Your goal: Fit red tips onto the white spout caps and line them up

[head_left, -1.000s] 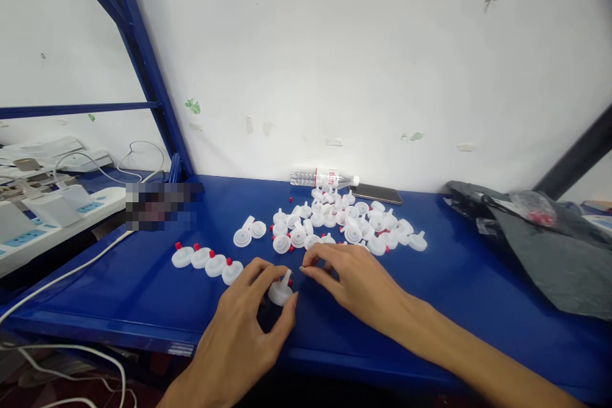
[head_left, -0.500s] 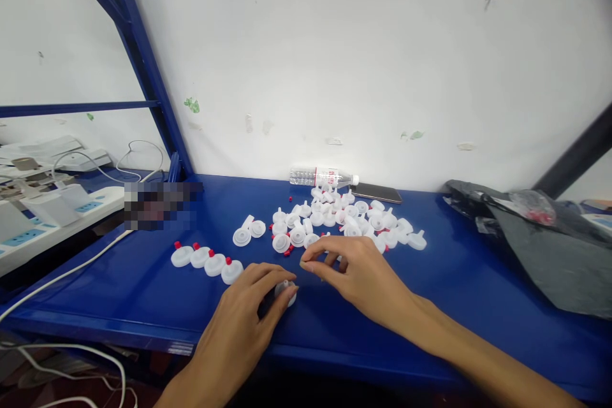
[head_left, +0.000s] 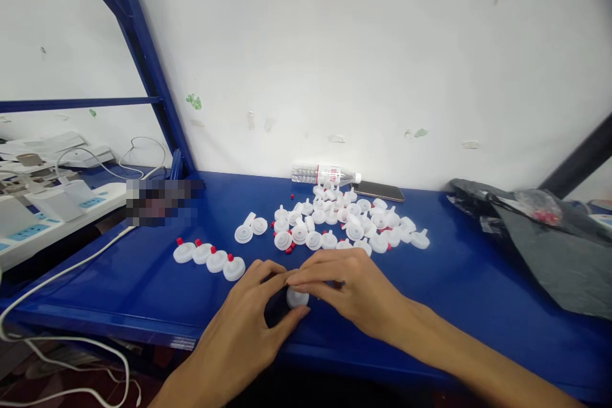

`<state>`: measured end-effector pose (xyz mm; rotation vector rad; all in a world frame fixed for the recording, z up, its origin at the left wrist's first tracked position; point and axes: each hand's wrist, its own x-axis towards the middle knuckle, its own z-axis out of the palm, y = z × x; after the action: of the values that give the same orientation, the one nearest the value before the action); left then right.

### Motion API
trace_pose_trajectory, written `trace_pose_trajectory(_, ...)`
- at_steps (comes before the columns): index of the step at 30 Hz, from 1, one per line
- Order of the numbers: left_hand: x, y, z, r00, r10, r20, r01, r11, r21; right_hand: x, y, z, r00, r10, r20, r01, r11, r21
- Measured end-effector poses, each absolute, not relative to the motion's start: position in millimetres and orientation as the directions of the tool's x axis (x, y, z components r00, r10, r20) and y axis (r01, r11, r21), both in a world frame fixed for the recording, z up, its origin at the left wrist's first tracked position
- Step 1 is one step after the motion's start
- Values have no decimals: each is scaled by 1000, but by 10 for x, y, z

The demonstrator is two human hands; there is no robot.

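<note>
My left hand (head_left: 248, 325) grips a white plastic cap (head_left: 297, 298) low over the blue table (head_left: 143, 280), thumb and fingers closed round its disc. My right hand (head_left: 351, 290) meets it from the right, fingertips pinched together on top of the cap; what they pinch is too small to make out. A row of several white caps with red tips (head_left: 210, 257) lies just to the left. Behind the hands lies a loose pile of white caps (head_left: 344, 223) with a few small red pieces among them.
A water bottle (head_left: 325, 174) and a phone (head_left: 380, 191) lie at the wall. A dark plastic bag (head_left: 540, 242) covers the right of the table. White power strips (head_left: 43, 210) and cables (head_left: 67, 271) sit at the left, past a blue frame post (head_left: 143, 64).
My right hand came back from the pile and down onto the cap in my left hand. The left hand shifted slightly right with the cap.
</note>
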<state>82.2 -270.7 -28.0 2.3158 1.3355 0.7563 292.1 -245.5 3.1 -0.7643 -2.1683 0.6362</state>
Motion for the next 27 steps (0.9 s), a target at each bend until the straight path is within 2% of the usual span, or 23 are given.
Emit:
trace_pose_trajectory(5,833,-2689,-309,387,860,333,678,-510,529,2908,-2472,46,-526,729,439,396,666,-632)
trace_pose_trajectory(11,826,-2693,-364,340,864,372,714,-495,496,2931,-2493,117,-488,800,350,453,575,-682)
trace_pose_trajectory(19,804,-2688,-417,303,854,422,740,-490,460,2911,-2457,59,-553,731,401,387,651,-653)
trace_pose_trajectory(27,829,-2693,-366,316,834,452,746,-513,424,2887,-2465,17,-520,807,279,417,525,-742)
